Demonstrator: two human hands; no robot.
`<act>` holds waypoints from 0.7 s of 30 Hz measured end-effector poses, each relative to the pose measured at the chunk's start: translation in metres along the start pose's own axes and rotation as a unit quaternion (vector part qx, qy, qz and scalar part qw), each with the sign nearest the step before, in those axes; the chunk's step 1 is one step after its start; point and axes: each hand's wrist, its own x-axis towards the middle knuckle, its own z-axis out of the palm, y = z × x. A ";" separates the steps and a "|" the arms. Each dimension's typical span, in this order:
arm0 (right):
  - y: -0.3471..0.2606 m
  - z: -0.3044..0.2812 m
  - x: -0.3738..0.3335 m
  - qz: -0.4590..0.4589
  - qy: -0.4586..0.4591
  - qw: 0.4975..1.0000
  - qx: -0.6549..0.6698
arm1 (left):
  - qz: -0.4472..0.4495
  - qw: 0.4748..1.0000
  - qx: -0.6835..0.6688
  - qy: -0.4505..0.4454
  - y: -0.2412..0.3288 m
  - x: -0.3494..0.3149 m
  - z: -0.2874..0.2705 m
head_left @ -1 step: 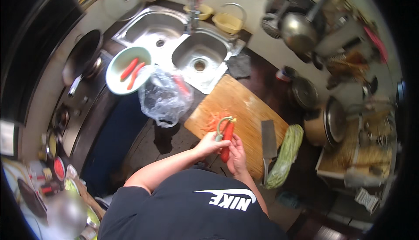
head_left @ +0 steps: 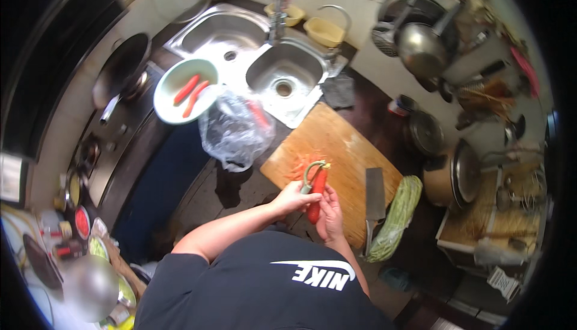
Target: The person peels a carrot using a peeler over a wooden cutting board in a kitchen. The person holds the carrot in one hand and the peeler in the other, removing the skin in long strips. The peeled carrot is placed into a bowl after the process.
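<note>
**Left hand point(head_left: 299, 198) on a peeler point(head_left: 306, 189), right hand point(head_left: 330, 214) on a carrot point(head_left: 320, 181)**

Seen from above, two bare hands meet just below the centre of the frame. The left fingers are closed around the peeler's pale green handle; their tips are partly hidden, and the blade is too small to make out. The right fingers are clamped on the one red-orange carrot, covering part of its lower half.

Behind them, one wooden chopping board point(head_left: 345, 135) bears a scatter of orange shavings point(head_left: 303, 163), too tangled to count. One cleaver point(head_left: 374, 192) lies toward the board's right edge, next to one bundle of long green vegetables point(head_left: 399, 213) blurred by clear wrapping.

At upper left, one pale bowl point(head_left: 161, 87) holds two more carrots point(head_left: 187, 89). One clear plastic bag point(head_left: 231, 135) overlaps its rim; something red shows through, its number unclear. Two sink basins point(head_left: 282, 75) fill the top centre. A round thing point(head_left: 90, 288) at lower left is a blur, and black fisheye borders cut off the corners.
</note>
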 end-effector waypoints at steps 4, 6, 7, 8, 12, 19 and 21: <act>0.006 0.036 -0.009 0.027 -0.055 0.998 -0.023 | 0.059 0.998 -0.029 0.007 0.013 -0.036 -0.023; 0.011 0.052 -0.006 0.044 -0.064 0.996 -0.046 | 0.114 0.992 -0.049 0.014 0.022 -0.053 -0.036; 0.014 0.054 -0.002 0.064 -0.064 0.994 -0.055 | 0.142 0.989 -0.010 0.040 0.037 -0.065 -0.050; 0.018 0.057 0.002 0.083 -0.063 0.992 -0.064 | 0.208 0.976 -0.006 0.064 0.041 -0.068 -0.070; 0.045 0.065 0.020 0.134 -0.044 0.975 -0.170 | 0.315 0.914 -0.038 0.252 0.105 -0.094 -0.192; 0.120 0.144 0.057 0.099 -0.046 0.918 -0.380 | 0.018 0.762 0.457 0.458 0.132 -0.023 -0.425; 0.129 0.169 0.072 0.012 -0.050 0.856 -0.515 | 0.010 0.756 0.503 0.419 0.133 -0.001 -0.444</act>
